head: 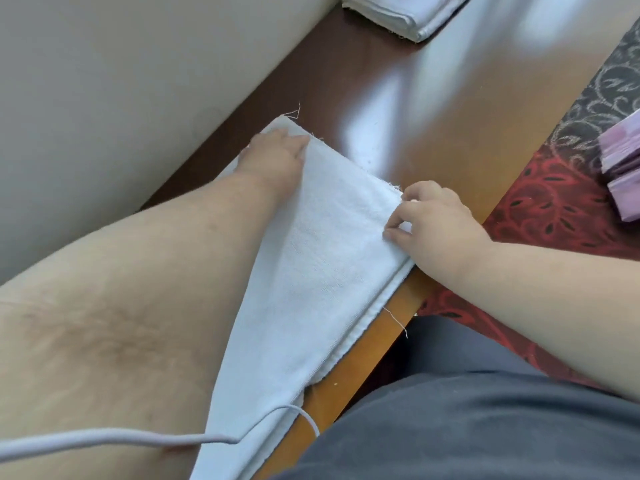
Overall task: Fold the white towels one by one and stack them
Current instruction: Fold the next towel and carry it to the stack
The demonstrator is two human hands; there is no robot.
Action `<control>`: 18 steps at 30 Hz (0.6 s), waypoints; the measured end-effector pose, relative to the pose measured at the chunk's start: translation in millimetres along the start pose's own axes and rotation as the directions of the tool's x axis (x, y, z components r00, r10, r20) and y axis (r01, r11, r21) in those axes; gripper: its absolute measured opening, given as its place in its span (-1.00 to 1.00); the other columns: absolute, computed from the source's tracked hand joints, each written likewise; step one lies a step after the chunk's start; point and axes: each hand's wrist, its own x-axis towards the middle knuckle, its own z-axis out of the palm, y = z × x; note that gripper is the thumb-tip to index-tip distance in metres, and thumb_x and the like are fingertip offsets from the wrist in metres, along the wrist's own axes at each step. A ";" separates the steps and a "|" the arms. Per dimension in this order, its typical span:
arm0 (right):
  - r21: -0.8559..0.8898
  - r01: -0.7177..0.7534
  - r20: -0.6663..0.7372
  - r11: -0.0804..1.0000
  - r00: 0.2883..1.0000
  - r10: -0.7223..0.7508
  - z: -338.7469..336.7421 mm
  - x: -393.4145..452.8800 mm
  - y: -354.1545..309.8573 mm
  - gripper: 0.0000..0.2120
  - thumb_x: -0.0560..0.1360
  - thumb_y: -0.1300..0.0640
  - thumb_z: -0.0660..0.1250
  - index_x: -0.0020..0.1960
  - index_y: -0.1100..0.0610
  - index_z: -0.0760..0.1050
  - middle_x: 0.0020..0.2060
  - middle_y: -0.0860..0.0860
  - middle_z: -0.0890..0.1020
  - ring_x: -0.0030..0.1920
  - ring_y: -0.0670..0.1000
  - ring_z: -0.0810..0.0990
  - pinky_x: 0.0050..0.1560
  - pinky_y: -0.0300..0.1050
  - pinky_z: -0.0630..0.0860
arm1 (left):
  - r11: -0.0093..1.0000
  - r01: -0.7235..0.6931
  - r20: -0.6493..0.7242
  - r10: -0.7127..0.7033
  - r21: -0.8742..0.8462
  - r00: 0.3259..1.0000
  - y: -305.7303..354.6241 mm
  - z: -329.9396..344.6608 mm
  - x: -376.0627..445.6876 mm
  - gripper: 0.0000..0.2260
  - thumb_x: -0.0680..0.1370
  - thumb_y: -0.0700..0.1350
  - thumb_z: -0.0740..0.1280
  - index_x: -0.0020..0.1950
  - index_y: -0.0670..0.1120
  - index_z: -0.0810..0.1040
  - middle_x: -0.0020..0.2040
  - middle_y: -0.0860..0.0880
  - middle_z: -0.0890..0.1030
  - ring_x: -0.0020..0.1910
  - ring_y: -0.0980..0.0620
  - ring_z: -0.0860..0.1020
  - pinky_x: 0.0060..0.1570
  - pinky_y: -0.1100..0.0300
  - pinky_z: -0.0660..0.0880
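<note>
A white towel [311, 271] lies folded lengthwise along the near part of the brown wooden table [433, 109], its near end reaching toward me. My left hand [277, 157] lies flat on the towel's far left corner with straight fingers. My right hand [433, 220] pinches the towel's right edge near its far corner between thumb and fingers. A stack of folded white towels [401, 13] sits at the far end of the table, against the wall.
A pale wall [121, 81] runs along the table's left side. A red and grey patterned carpet [561, 202] lies to the right, with a pink striped bundle [623, 168] on it. A white cable [138, 438] crosses the bottom left.
</note>
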 end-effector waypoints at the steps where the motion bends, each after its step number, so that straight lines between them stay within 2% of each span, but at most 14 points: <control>1: 0.021 -0.054 0.005 0.998 0.999 0.054 -1.4 2.7 1.3 -0.84 0.46 -0.14 0.44 -0.04 -0.12 0.55 0.20 -0.08 0.41 0.20 0.08 0.38 0.18 0.04 0.39 | 0.985 0.064 -0.039 -0.071 -0.161 0.997 -1.6 -8.8 6.5 -0.73 0.54 -0.06 0.17 0.21 0.00 0.50 0.25 -0.07 0.47 0.13 -0.17 0.47 0.08 0.06 0.42; 2: 0.063 -0.109 0.017 0.992 0.994 0.108 -4.7 5.4 2.2 -0.70 0.40 -0.16 0.50 0.01 -0.11 0.48 0.18 -0.08 0.40 0.19 0.08 0.40 0.18 0.06 0.41 | 0.938 0.132 -0.060 -0.160 -0.320 0.985 -2.1 -15.7 11.2 -0.77 0.48 -0.13 0.19 0.11 -0.08 0.50 0.14 -0.06 0.50 0.00 -0.14 0.50 -0.04 0.10 0.45; 3: 0.103 -0.156 0.027 0.982 0.988 0.154 -9.0 8.8 2.6 -0.55 0.33 -0.18 0.54 0.07 -0.09 0.41 0.13 -0.08 0.41 0.14 0.08 0.43 0.15 0.07 0.46 | 0.910 0.178 -0.082 -0.224 -0.375 0.971 -2.3 -19.2 15.7 -0.73 0.48 -0.16 0.20 0.16 -0.08 0.50 0.17 -0.08 0.51 0.03 -0.13 0.53 -0.01 0.11 0.46; 5: 0.082 -0.209 0.073 0.974 0.976 0.204 -16.2 17.5 3.4 -0.33 0.24 -0.21 0.58 0.19 -0.05 0.32 0.01 -0.07 0.45 0.01 0.08 0.51 0.04 0.09 0.53 | 0.917 0.259 -0.073 -0.294 -0.304 0.953 1.4 -22.1 22.3 -0.55 0.54 -0.18 0.22 0.44 -0.05 0.34 0.38 -0.14 0.39 0.28 -0.13 0.45 0.23 0.07 0.39; 6: 0.038 -0.224 0.125 0.974 0.968 0.218 -18.7 21.8 4.4 -0.27 0.23 -0.22 0.57 0.23 -0.03 0.29 -0.06 -0.09 0.46 -0.05 0.07 0.53 -0.01 0.08 0.55 | 0.915 0.299 -0.057 -0.325 -0.271 0.944 4.2 -22.3 24.0 -0.49 0.55 -0.18 0.23 0.50 -0.06 0.25 0.43 -0.15 0.34 0.35 -0.12 0.40 0.29 0.06 0.34; 8: -0.032 -0.223 0.228 0.974 0.947 0.225 -22.7 29.9 4.7 -0.31 0.25 -0.23 0.56 0.18 0.00 0.27 -0.18 -0.13 0.42 -0.13 0.03 0.52 -0.10 0.01 0.53 | 0.923 0.327 -0.084 -0.349 -0.203 0.933 9.6 -23.0 27.6 -0.54 0.56 -0.19 0.25 0.47 -0.12 0.32 0.39 -0.16 0.42 0.33 -0.15 0.44 0.25 0.06 0.38; 10: -0.064 -0.187 0.294 0.980 0.935 0.198 -24.5 33.8 5.0 -0.47 0.32 -0.20 0.53 -0.03 0.07 0.30 -0.22 -0.10 0.43 -0.15 0.04 0.51 -0.19 -0.03 0.45 | 0.934 0.298 -0.134 -0.326 -0.197 0.936 11.4 -25.2 27.7 -0.69 0.56 -0.21 0.25 0.31 -0.16 0.51 0.22 -0.17 0.57 0.20 -0.17 0.54 0.14 0.08 0.46; 11: -0.076 -0.153 0.314 0.985 0.934 0.169 -24.6 33.3 5.0 -0.53 0.35 -0.18 0.51 -0.13 0.09 0.32 -0.24 -0.06 0.44 -0.16 0.07 0.49 -0.23 -0.04 0.40 | 0.934 0.287 -0.111 -0.315 -0.214 0.942 12.3 -28.2 26.0 -0.73 0.56 -0.22 0.26 0.24 -0.15 0.56 0.16 -0.16 0.60 0.16 -0.17 0.56 0.13 0.09 0.47; 13: -0.069 -0.096 0.314 0.993 0.943 0.113 -23.7 28.0 3.5 -0.59 0.40 -0.13 0.47 -0.26 0.06 0.29 -0.23 -0.03 0.36 -0.16 0.09 0.41 -0.26 -0.06 0.31 | 0.893 0.313 -0.006 -0.333 -0.325 0.943 12.3 -34.7 24.6 -0.75 0.56 -0.22 0.26 0.20 -0.08 0.60 0.15 -0.11 0.62 0.14 -0.15 0.57 0.19 0.13 0.46; 15: -0.010 -0.063 0.293 0.998 0.954 0.063 -21.4 22.3 0.1 -0.63 0.43 0.01 0.42 -0.28 0.08 0.23 -0.25 -0.03 0.31 -0.20 0.08 0.35 -0.33 -0.09 0.23 | 0.833 0.322 0.002 -0.360 -0.450 0.933 5.9 -39.3 16.9 -0.77 0.56 -0.20 0.28 0.16 -0.02 0.62 0.17 -0.05 0.59 0.12 -0.09 0.56 0.21 0.16 0.45; 18: 0.088 -0.069 0.292 0.994 0.955 0.040 -18.9 11.2 -8.6 -0.71 0.45 0.16 0.36 -0.21 0.07 0.21 -0.31 0.01 0.38 -0.35 0.04 0.35 -0.42 -0.09 0.20 | 0.784 0.302 -0.076 -0.404 -0.542 0.912 -6.6 -47.2 0.9 -0.83 0.53 -0.21 0.31 0.03 0.03 0.59 -0.01 0.00 0.58 -0.08 0.02 0.52 -0.15 0.29 0.42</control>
